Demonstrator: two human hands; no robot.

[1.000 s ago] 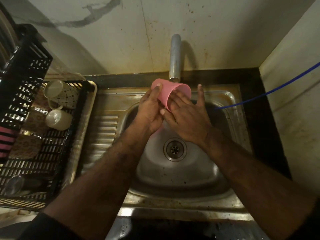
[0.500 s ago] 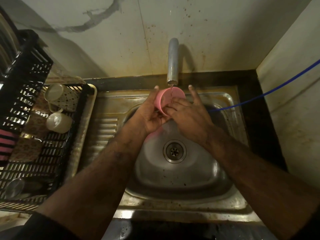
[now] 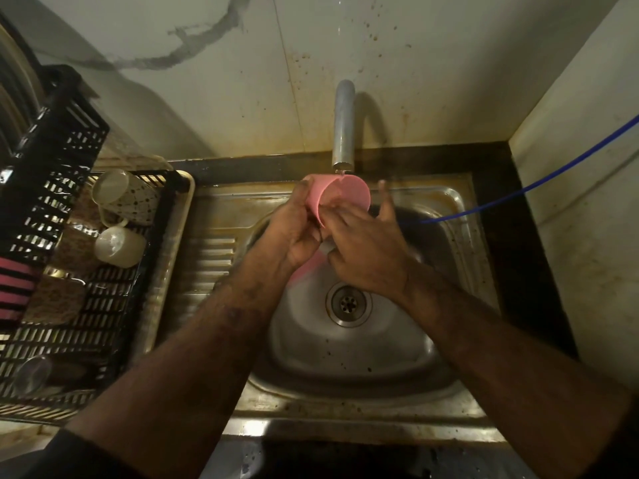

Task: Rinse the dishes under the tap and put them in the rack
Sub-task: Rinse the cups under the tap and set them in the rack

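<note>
Under the metal tap [image 3: 343, 126], over the steel sink [image 3: 349, 344], a smooth pink plastic cup [image 3: 337, 197] was held tilted, its round mouth turned up toward the spout. The left hand [image 3: 294, 229] had its fingers wrapped round the cup's side, gripping it. The right hand [image 3: 366, 250] pressed several fingers against the cup's rim and inner wall, with one finger raised free. The sink's round basin looked dull and spotted, with a ribbed drainboard to its left. Beside that, a black slatted plastic rack [image 3: 62, 216] held two pale glossy mugs [image 3: 119, 247] on their sides. A thin blue hose [image 3: 518, 193] crossed toward the basin.
</note>
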